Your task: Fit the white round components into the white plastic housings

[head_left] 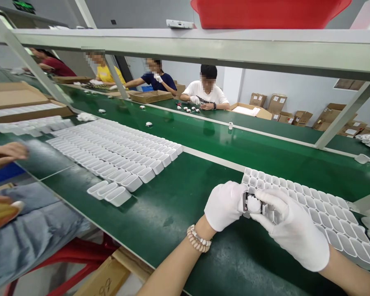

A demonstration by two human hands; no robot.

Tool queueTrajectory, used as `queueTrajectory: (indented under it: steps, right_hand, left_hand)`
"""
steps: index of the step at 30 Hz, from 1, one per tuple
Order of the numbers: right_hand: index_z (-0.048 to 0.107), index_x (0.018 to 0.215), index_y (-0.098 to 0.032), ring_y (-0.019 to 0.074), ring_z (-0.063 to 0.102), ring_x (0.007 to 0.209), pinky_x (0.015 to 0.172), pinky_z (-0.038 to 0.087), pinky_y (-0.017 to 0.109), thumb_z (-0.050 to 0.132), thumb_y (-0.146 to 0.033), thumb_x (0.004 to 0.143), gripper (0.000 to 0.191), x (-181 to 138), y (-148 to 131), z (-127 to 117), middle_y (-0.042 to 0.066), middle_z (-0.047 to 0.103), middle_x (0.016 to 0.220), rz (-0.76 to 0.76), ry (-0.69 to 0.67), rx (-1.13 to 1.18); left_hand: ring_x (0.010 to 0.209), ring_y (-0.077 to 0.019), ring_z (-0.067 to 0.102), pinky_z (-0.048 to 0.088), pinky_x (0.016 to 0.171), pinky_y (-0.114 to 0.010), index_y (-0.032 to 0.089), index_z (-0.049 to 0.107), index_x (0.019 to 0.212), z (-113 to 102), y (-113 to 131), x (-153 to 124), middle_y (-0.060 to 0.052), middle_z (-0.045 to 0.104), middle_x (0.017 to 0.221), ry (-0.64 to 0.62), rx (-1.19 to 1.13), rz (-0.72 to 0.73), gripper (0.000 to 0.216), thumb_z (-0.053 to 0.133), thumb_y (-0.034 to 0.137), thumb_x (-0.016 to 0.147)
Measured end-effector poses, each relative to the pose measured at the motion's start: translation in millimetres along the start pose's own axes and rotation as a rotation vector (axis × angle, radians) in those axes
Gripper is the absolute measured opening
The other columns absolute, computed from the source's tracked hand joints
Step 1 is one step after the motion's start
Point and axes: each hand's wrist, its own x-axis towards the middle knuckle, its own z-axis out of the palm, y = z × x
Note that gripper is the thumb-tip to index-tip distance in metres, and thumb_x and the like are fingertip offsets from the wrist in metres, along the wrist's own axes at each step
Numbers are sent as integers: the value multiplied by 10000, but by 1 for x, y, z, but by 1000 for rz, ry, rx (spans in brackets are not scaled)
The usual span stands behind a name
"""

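Both my hands wear white gloves and meet above the green work surface (169,205). Between them is a small black-and-white device (253,204) with a rounded white middle and dark sides. My left hand (225,205) grips its left side, fingers closed. From the right, the thumb and fingers of my right hand (296,230) pinch it. Behind and beside my right hand stand rows of small white open cups (336,224), partly covered by that hand. The device's underside is hidden.
To the left stand many rows of white cups (120,156). A green conveyor belt (200,133) carries a few small white pieces (149,124). A shelf beam (185,49) crosses overhead, holding a red bin (265,14). A neighbour's hand (8,155) is at far left; co-workers sit opposite.
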Motion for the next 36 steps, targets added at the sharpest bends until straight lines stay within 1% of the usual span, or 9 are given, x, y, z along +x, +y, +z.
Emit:
queueTrajectory:
  steps: [8,20,25,28,29,31,33,34,36]
  right_hand:
    - [478,1148,-280,199,621,877,775,556,395,597,-194,881,305,-1,-2,-1,42,610,1023,7,-77,24]
    - [533,1064,-278,201,621,899,801,548,383,563,-204,895,187,0,-8,-6,40,613,1033,47,-107,39]
    - [562,912,-260,184,601,821,744,542,362,547,-180,898,83,7,-10,-8,15,615,927,82,-212,76]
    - [574,890,-262,178,595,789,738,546,356,574,-152,870,112,11,-10,-8,-1,615,877,102,-284,117]
    - [581,952,-272,182,598,795,745,553,360,607,-158,849,156,11,-9,-7,-2,617,893,112,-311,133]
    - [525,1191,-302,200,612,842,773,567,382,675,-168,799,441,10,-9,-4,9,624,980,125,-360,144]
    - [316,1419,-314,245,617,964,821,568,421,715,-163,758,787,6,-10,-1,51,606,1138,109,-353,111]
    - [209,1474,-310,270,606,1030,847,562,443,721,-163,750,899,4,-11,1,78,583,1210,95,-322,84]
    - [118,1502,-297,305,582,1107,878,549,473,714,-179,760,959,0,-13,4,117,546,1284,75,-245,34]
  left_hand:
    - [556,-184,571,418,471,-282,185,561,748,1,-1,-1,-17,586,633,-31,44,18,49,573,233,752]
    - [572,-174,581,410,485,-275,191,578,773,1,0,-2,-14,608,637,-37,27,30,63,571,252,757]
    - [543,-178,565,397,460,-294,164,593,823,6,1,-5,-17,596,626,23,63,71,106,541,255,810]
    - [508,-168,540,372,438,-283,178,574,747,6,3,-5,-11,569,590,-24,84,43,89,548,247,796]
    - [505,-164,536,367,434,-277,184,568,729,5,3,-4,-9,568,590,-52,78,27,84,559,247,784]
    - [514,-159,538,369,439,-266,191,563,718,3,4,-3,-8,581,606,-99,48,-22,67,579,242,758]
    - [537,-154,551,391,460,-256,189,572,743,1,4,-2,-10,601,634,-104,-2,-90,37,579,225,749]
    - [548,-151,557,407,476,-253,189,578,759,-1,4,-1,-10,608,646,-95,-33,-121,27,573,214,753]
    - [566,-146,568,434,504,-249,191,585,781,-2,5,0,-7,618,664,-72,-95,-165,32,557,192,766]
